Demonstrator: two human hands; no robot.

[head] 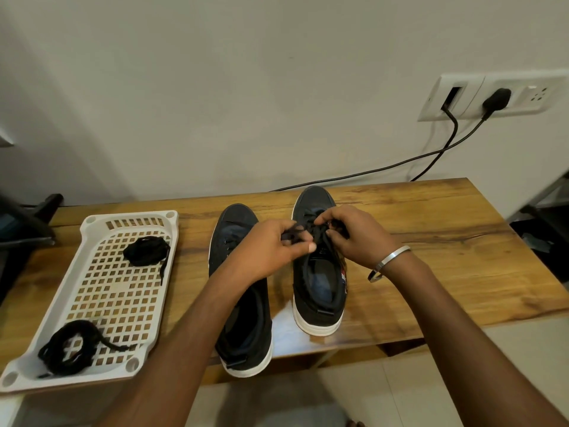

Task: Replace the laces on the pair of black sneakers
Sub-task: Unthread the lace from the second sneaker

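Observation:
Two black sneakers with white soles stand side by side on the wooden table, toes toward the wall. The left sneaker (pixel 243 318) shows bare eyelets and no lace. Over the tongue of the right sneaker (pixel 317 288), my left hand (pixel 271 248) pinches one end of its black lace (pixel 317 231) and my right hand (pixel 354 232) pinches the other end. A white perforated tray (pixel 101 291) at the left holds two bundled black laces, one at the far side (pixel 146 246) and one at the near side (pixel 69 348).
The left sneaker's heel overhangs the table's near edge (pixel 385 337). Two black cables (pixel 431 155) run from a wall socket down behind the table. A dark object (pixel 18 229) stands at the far left. Bare tabletop lies to the right of the shoes.

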